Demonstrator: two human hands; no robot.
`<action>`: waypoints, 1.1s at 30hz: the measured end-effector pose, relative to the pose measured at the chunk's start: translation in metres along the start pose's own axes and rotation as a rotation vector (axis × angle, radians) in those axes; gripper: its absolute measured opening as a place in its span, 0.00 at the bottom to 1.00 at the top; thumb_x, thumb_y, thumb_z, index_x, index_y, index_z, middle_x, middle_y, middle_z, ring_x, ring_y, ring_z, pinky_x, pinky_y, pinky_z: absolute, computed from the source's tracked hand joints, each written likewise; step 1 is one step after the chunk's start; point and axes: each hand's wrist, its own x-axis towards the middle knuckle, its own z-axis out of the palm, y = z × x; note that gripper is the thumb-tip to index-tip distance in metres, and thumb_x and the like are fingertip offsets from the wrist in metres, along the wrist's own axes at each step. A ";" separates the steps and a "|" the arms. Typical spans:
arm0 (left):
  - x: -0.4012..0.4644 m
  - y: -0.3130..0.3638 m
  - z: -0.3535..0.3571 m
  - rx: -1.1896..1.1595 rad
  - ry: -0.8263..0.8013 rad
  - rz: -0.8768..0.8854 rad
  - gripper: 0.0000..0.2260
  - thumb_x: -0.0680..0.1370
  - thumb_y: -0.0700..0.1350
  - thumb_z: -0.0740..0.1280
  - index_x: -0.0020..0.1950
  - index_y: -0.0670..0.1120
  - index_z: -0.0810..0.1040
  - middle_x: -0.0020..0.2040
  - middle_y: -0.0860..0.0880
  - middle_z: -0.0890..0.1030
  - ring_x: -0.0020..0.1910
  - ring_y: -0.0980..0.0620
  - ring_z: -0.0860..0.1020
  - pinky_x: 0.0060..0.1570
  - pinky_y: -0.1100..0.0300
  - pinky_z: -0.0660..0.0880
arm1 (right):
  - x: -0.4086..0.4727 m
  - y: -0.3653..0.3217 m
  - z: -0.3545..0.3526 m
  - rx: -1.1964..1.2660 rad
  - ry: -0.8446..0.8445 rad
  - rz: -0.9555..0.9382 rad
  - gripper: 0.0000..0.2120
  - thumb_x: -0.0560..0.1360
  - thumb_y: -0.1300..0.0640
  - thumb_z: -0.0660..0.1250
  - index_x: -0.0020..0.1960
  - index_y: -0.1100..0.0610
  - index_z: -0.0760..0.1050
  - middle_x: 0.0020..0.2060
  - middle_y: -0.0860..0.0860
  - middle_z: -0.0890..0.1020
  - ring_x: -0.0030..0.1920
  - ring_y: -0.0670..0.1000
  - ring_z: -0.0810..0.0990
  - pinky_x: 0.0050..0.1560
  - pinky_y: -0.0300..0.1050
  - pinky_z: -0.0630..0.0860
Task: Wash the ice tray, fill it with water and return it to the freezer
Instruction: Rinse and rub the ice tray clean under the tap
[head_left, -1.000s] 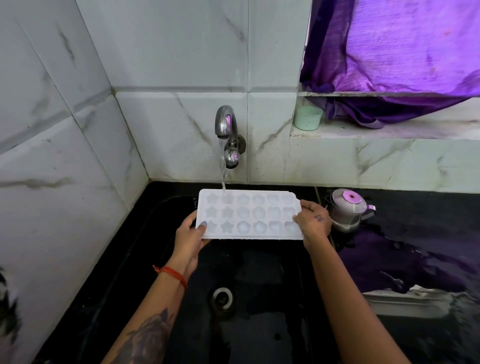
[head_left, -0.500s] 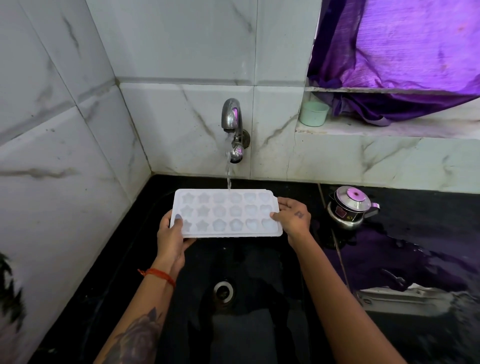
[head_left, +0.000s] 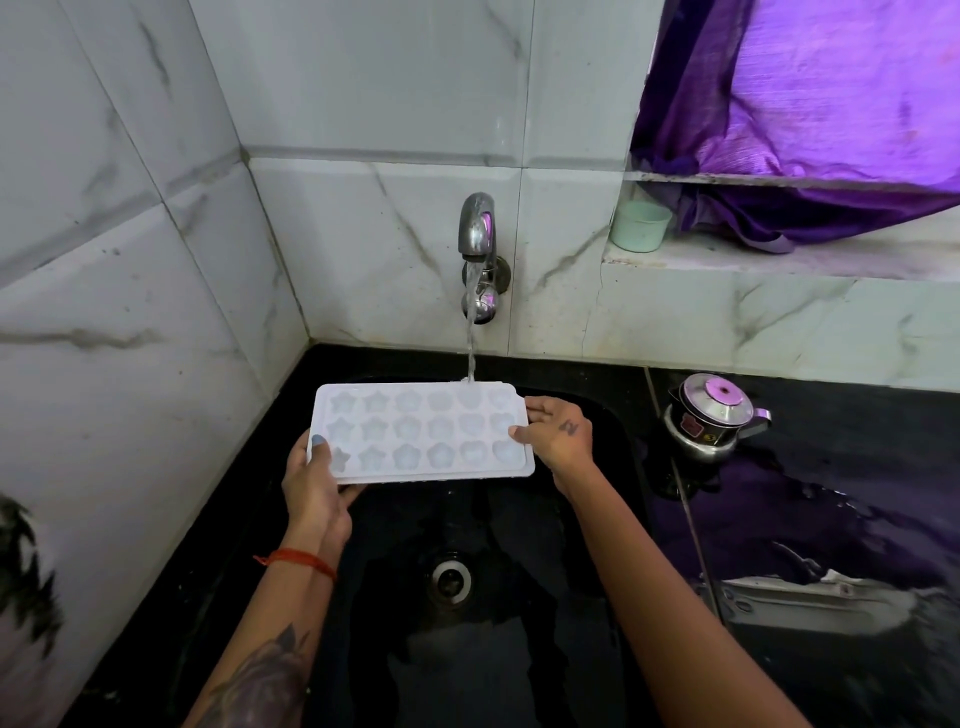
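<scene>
A white ice tray (head_left: 422, 434) with star, flower and heart moulds is held level over the black sink (head_left: 618, 467). My left hand (head_left: 316, 486) grips its near left corner, thumb on top. My right hand (head_left: 558, 434) holds the right edge. The chrome tap (head_left: 478, 228) on the tiled wall runs, and its stream of water (head_left: 470, 343) lands on the tray's far edge, right of the middle.
The sink drain (head_left: 450, 579) lies below the tray. A small steel kettle (head_left: 709, 418) stands on the wet black counter at the right. A pale green cup (head_left: 639, 226) sits on the window ledge under a purple curtain (head_left: 810, 104). Tiled walls close the left and back.
The tray and both hands have shifted left under the tap, so the stream now falls nearer the tray's right end instead of its left part.
</scene>
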 end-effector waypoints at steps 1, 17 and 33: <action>0.001 0.000 0.000 -0.009 0.008 -0.002 0.16 0.83 0.45 0.56 0.71 0.47 0.68 0.59 0.47 0.76 0.56 0.46 0.75 0.53 0.46 0.74 | 0.001 -0.001 0.001 -0.003 -0.001 -0.002 0.23 0.69 0.68 0.73 0.63 0.62 0.76 0.56 0.56 0.81 0.55 0.54 0.81 0.58 0.49 0.77; 0.009 -0.007 -0.003 -0.078 0.062 -0.005 0.15 0.83 0.45 0.56 0.70 0.48 0.69 0.59 0.47 0.77 0.56 0.47 0.76 0.53 0.45 0.75 | 0.035 -0.036 0.025 -0.140 0.064 -0.049 0.17 0.76 0.49 0.66 0.59 0.57 0.79 0.57 0.54 0.81 0.59 0.53 0.77 0.55 0.41 0.71; 0.013 -0.015 -0.007 -0.021 0.062 -0.022 0.15 0.83 0.45 0.57 0.69 0.48 0.70 0.55 0.49 0.78 0.54 0.48 0.77 0.53 0.46 0.75 | 0.103 -0.089 0.075 0.265 -0.019 0.133 0.25 0.68 0.39 0.71 0.52 0.59 0.72 0.43 0.55 0.79 0.40 0.52 0.77 0.37 0.44 0.73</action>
